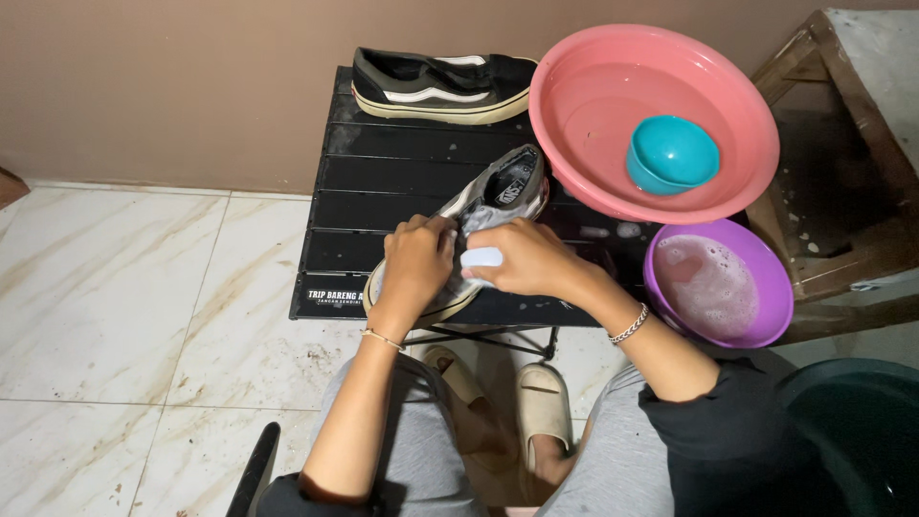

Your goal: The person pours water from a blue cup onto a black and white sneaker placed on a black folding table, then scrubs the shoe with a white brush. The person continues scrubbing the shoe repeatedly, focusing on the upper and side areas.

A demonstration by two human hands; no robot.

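- Your left hand (414, 260) is clasped over the toe end of the grey sneaker (498, 191), which lies at the centre of the black slatted table (383, 172), heel toward 1 o'clock.
- Your right hand (525, 258) is clenched on a small white brush (481, 258), pressed to the sneaker's side.
- A second sneaker (440, 86) rests at 12 o'clock by the wall.
- The pink basin (593, 115) with a teal cup (672, 153) sits at 2 o'clock; the purple bowl (756, 297) of suds at 4 o'clock.
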